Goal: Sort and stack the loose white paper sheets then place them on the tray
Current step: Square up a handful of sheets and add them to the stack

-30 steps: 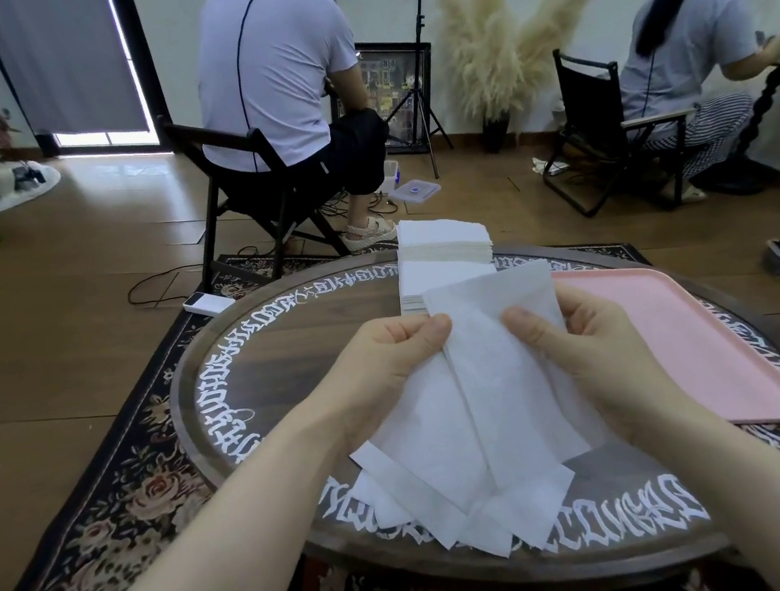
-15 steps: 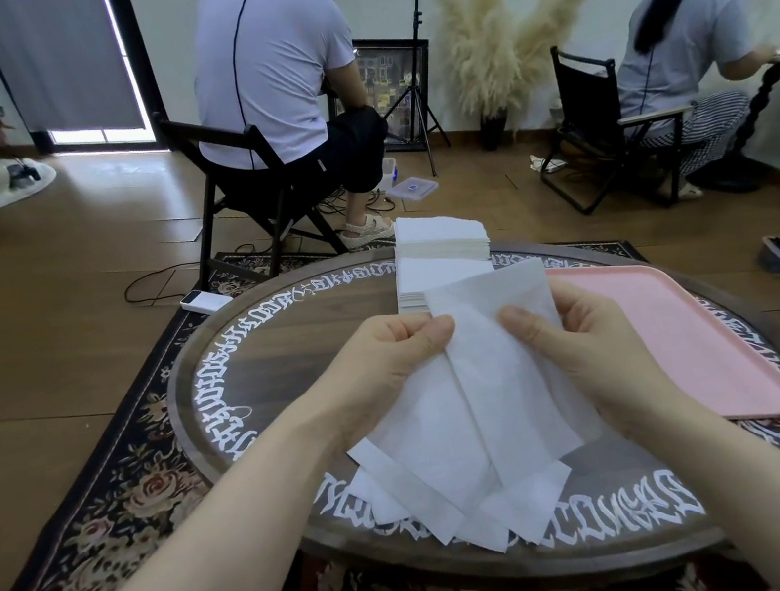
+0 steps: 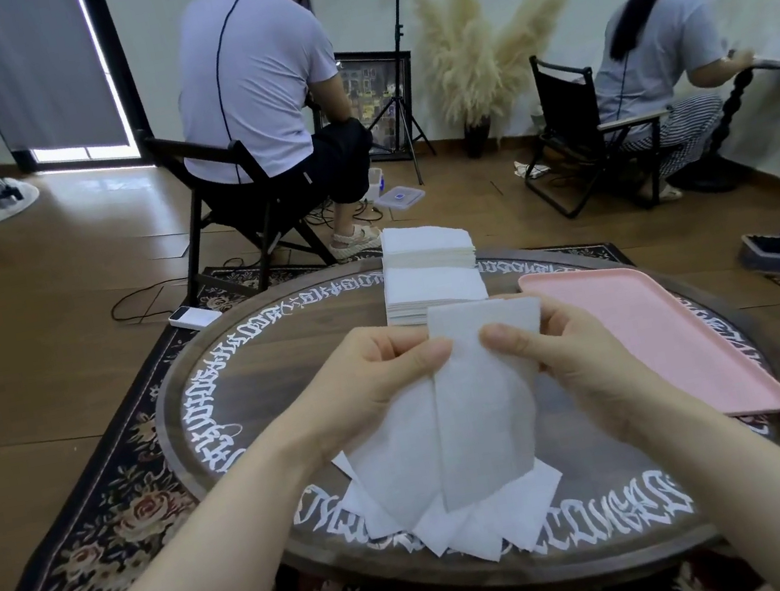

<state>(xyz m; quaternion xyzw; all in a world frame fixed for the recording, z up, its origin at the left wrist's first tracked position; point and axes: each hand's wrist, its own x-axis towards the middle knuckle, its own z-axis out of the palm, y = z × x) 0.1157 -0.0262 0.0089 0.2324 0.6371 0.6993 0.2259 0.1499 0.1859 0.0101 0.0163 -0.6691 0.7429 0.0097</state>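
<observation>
Above the round table, my left hand (image 3: 372,382) and my right hand (image 3: 560,359) both pinch a fan of several loose white paper sheets (image 3: 482,414) near its top edge. The sheets hang down, and their lower corners splay out over the table's near side (image 3: 475,525). A tall neat stack of white sheets (image 3: 431,272) stands at the table's far edge. The pink tray (image 3: 655,332) lies on the right half of the table with nothing on it.
The dark round table (image 3: 245,373) has white lettering round its rim. A person on a black chair (image 3: 258,89) sits behind it, another person (image 3: 655,40) sits at the far right. A white power bank (image 3: 193,317) lies on the rug.
My hands have drawn closer together, so the front sheet looks narrower and more upright. The fan of sheets stays in both hands.
</observation>
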